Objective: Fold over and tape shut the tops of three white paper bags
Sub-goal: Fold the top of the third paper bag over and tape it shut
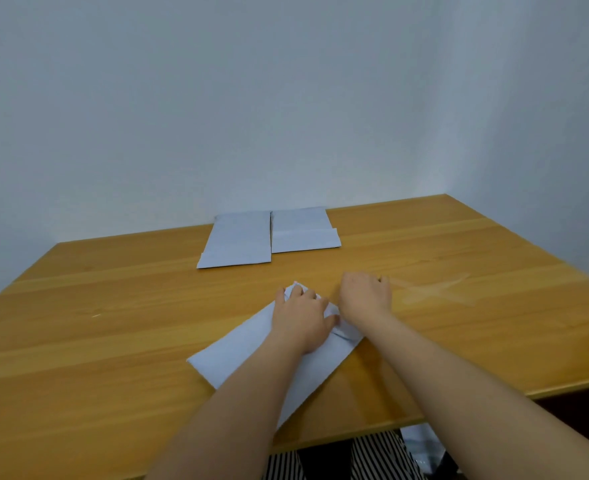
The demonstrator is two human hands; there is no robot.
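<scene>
A white paper bag (237, 355) lies flat and slanted on the wooden table (113, 323) in front of me. My left hand (301, 315) presses palm-down on its far end, where the top is folded over and creased. My right hand (365, 294) rests just right of that fold, fingers curled onto the table towards strips of clear tape (435, 291) stuck to the wood in an X. Two more white bags lie side by side at the back: the left one (237, 240) and the right one (303, 232), which shows a folded band.
A pale wall stands close behind the table's far edge. The near edge runs under my forearms. Below it are striped trousers (365, 455) and a white object (421, 445) on the floor.
</scene>
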